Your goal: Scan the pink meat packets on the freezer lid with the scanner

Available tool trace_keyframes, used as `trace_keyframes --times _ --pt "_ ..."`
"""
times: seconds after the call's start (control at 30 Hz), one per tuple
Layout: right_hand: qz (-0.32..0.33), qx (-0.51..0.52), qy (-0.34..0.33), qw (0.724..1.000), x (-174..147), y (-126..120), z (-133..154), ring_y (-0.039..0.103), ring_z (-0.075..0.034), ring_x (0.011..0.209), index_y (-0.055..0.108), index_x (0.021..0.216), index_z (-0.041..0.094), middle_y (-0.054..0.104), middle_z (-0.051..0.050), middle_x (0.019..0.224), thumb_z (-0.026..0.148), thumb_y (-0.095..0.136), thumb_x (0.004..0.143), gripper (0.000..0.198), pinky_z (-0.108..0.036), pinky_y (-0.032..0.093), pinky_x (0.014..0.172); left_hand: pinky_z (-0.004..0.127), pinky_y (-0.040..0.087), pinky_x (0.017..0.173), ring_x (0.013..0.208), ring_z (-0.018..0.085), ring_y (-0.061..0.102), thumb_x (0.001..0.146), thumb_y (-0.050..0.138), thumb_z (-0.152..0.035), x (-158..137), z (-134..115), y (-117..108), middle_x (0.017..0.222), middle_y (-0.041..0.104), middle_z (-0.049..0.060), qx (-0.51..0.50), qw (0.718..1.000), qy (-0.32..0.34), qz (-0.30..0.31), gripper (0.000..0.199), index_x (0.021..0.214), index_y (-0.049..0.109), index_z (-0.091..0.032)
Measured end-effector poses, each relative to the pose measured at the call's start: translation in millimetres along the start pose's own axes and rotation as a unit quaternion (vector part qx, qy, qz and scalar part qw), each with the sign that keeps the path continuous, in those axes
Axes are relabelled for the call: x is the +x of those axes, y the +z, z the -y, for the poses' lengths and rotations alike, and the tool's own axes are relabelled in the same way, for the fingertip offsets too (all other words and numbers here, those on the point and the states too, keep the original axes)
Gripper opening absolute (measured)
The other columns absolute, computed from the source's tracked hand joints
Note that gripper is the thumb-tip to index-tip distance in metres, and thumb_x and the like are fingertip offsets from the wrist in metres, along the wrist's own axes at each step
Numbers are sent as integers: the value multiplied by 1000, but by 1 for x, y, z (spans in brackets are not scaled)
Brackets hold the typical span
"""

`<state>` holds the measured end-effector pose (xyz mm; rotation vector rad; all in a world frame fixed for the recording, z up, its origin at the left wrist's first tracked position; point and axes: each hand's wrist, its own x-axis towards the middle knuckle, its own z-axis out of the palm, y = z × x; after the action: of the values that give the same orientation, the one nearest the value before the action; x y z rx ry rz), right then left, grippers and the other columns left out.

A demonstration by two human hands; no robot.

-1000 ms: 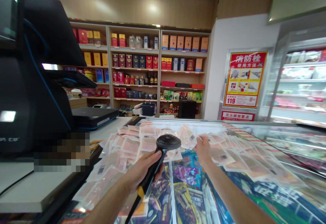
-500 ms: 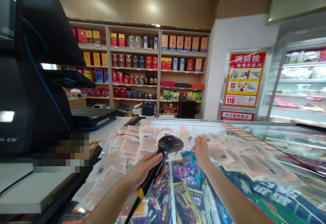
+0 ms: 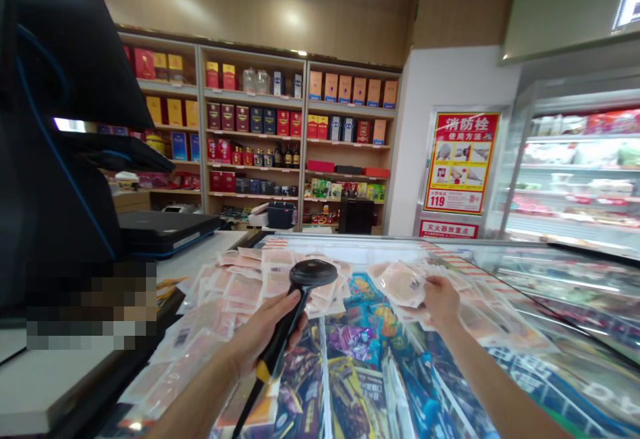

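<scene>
My left hand (image 3: pixel 273 329) is wrapped round the handle of a black barcode scanner (image 3: pixel 313 272), whose head points away from me and whose cable hangs down below. My right hand (image 3: pixel 443 299) pinches the edge of a clear flat packet (image 3: pixel 403 282) with a pale round content and a small barcode label. That packet is over the right-hand pile of similar packets (image 3: pixel 493 302). Many more flat packets (image 3: pixel 243 289) are spread on the left, beneath and beyond the scanner. Under the glass, colourful wrapped goods (image 3: pixel 353 342) show between the two piles.
On the left, a black checkout terminal (image 3: pixel 65 126) stands on a white counter (image 3: pixel 75 386). The glass-topped freezer (image 3: pixel 340 242) spans the front. Shelves (image 3: pixel 303 152) with boxes and bottles line the back, and a lit display fridge (image 3: pixel 575 172) is at right.
My right hand has moved right with a packet, away from the scanner to the right-hand pile. The scanner stays in my left hand. The view has turned slightly right.
</scene>
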<state>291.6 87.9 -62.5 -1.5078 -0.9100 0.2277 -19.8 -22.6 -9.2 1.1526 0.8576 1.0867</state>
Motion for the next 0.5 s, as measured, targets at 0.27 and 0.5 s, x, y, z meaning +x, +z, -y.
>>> trace_keyframes --times 0.27,0.5 --pt "64 -270 -80 957 11 -17 -21 56 -22 71 64 81 14 63 -10 75 25 42 62 31 -30 39 63 18 27 36 38 7 42 67 49 -47 3 2 -3 54 49 -3 -3 1000 -14 -15 34 84 46 -16" --pt "60 -439 -161 882 -2 -21 -7 48 -27 92 59 90 20 55 -11 98 23 40 66 31 -37 37 69 17 29 37 38 5 40 68 48 -45 -2 -6 0 54 49 -3 -9 999 -2 -50 31 81 48 -16"
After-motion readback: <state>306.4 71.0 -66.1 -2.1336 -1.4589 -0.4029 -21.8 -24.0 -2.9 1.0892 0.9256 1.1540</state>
